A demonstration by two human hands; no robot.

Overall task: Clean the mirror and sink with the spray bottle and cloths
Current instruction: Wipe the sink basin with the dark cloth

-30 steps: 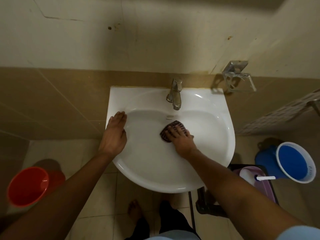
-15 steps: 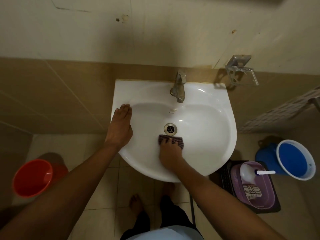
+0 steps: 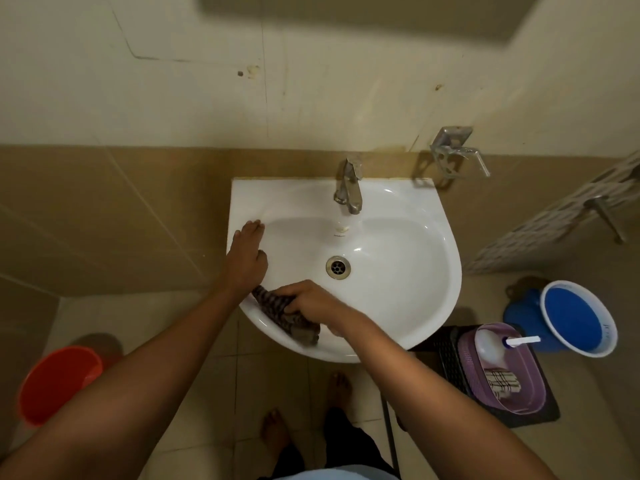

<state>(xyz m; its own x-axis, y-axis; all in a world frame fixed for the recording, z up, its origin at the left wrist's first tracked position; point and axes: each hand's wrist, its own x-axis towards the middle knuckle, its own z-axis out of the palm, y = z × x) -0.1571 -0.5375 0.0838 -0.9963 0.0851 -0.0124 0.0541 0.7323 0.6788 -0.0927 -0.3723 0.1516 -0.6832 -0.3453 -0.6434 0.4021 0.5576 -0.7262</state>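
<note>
A white wall-hung sink (image 3: 426, 271) has a chrome tap (image 3: 349, 187) at the back and a drain (image 3: 338, 267) in the middle. My right hand (image 3: 308, 301) grips a dark striped cloth (image 3: 277, 308) against the front left rim of the basin. On the left rim lies my left hand (image 3: 246, 256), fingers flat. A white spray bottle (image 3: 491, 346) and a folded checked cloth (image 3: 502, 384) lie in a purple basket (image 3: 530, 396) on the floor to the right. The mirror's lower edge (image 3: 363, 15) shows blurred at the top.
A blue bucket (image 3: 576, 317) stands right of the basket, which sits on a black mat (image 3: 450, 355). An orange bucket (image 3: 57, 384) is on the floor at the left. A metal holder (image 3: 453, 148) is fixed to the wall right of the tap. My bare feet (image 3: 277, 431) are below the sink.
My right hand has dragged the cloth from over the drain toward the front left rim, uncovering the drain. My left hand has stayed on the left rim. The camera has tilted upward.
</note>
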